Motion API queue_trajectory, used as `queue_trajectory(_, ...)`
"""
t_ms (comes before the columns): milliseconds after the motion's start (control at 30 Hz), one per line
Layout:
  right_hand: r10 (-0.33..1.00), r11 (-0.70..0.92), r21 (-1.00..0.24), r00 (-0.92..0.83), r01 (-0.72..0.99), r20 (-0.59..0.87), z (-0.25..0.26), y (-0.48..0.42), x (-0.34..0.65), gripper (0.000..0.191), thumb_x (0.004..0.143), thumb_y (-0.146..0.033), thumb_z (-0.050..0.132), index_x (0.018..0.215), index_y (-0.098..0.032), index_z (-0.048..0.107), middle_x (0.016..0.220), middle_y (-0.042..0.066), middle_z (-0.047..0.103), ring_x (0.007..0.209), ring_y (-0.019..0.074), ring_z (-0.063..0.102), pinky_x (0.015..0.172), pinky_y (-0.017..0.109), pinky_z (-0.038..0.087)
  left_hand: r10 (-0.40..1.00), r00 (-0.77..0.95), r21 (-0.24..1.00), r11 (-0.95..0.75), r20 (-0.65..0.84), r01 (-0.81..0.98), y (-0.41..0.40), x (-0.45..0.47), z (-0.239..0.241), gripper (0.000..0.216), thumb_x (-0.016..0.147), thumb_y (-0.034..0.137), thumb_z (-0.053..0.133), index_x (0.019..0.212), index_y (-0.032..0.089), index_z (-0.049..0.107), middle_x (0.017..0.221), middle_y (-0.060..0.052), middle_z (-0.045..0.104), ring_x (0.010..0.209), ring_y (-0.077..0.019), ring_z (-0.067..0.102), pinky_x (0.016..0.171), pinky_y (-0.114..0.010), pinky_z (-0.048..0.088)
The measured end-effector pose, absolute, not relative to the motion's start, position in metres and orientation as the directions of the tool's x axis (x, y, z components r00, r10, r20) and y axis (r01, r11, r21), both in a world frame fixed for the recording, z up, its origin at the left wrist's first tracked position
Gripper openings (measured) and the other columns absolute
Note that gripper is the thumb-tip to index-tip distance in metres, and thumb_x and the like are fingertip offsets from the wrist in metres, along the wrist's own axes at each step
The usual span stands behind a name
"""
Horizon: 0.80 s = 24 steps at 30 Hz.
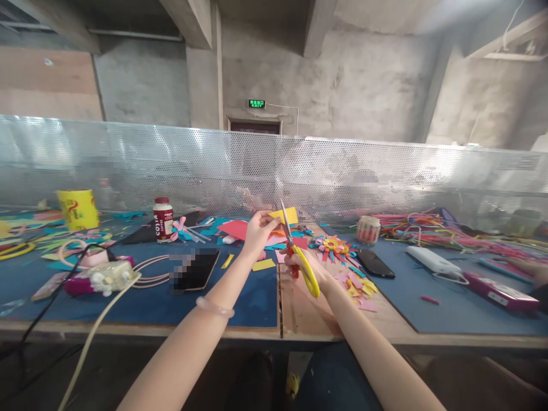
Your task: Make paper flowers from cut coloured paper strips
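My left hand pinches a small strip of yellow paper and holds it up above the table. In my right hand is a pair of scissors with yellow and red handles, my fingers wrapped round them. The blades point up and pass in front of the paper, slightly apart; whether they are cutting into it I cannot tell. Beneath my hands lie red paper and another yellow piece. To the right sits an orange and yellow paper flower, with pink and yellow scraps in front.
Phones lie on both sides. A coffee bottle and a yellow tub stand left, near cabled plugs. At right are a jar, a white power strip and another person's hand. A perforated metal screen runs behind.
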State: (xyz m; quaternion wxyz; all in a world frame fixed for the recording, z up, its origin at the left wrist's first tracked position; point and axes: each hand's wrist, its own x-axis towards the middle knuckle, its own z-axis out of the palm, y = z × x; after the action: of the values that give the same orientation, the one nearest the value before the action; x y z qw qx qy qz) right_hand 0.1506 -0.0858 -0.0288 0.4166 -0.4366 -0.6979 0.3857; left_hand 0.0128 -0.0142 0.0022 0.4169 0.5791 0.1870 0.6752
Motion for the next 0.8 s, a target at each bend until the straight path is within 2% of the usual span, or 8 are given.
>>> queue_trajectory(433, 0.928, 0.325, -0.908, -0.273, 0.263, 0.253, -0.0325, -0.0816, 0.1534, 0.019, 0.068, -0.029, 0.046, 0.052, -0.018, 0.044, 0.052, -0.002, 0.046, 0.052, 0.0109, 0.047, 0.052, 0.023, 0.038, 0.768, 0.028, 0.730, -0.597, 0.640, -0.332, -0.0147, 0.0126, 0.0013, 0.030, 0.065, 0.026, 0.069, 0.086, 0.014, 0.053, 0.070, -0.001, 0.062, 0.063, -0.0144, 0.062, 0.062, -0.028, 0.050)
queue_trajectory(633, 0.911, 0.363, -0.897, -0.299, 0.252, 0.285, -0.0366, -0.0777, 0.1551, 0.015, 0.071, -0.029, 0.046, 0.072, -0.016, 0.053, 0.051, -0.003, 0.047, 0.051, 0.0116, 0.049, 0.051, 0.023, 0.039, 0.763, 0.038, 0.728, -0.600, 0.646, -0.330, -0.0157, 0.0128, 0.0012, 0.029, 0.065, 0.026, 0.069, 0.086, 0.015, 0.052, 0.066, 0.001, 0.060, 0.060, -0.0144, 0.062, 0.062, -0.028, 0.050)
queue_trajectory(800, 0.893, 0.415, -0.864, -0.309, 0.286, 0.326, -0.0371, -0.0782, 0.1552, 0.015, 0.073, -0.028, 0.045, 0.074, -0.016, 0.054, 0.047, -0.003, 0.047, 0.049, 0.0125, 0.050, 0.052, 0.024, 0.040, 0.764, 0.028, 0.727, -0.601, 0.645, -0.332, -0.0158, 0.0125, 0.0017, 0.028, 0.065, 0.026, 0.068, 0.085, 0.015, 0.052, 0.064, 0.002, 0.060, 0.060, -0.0146, 0.062, 0.063, -0.029, 0.050)
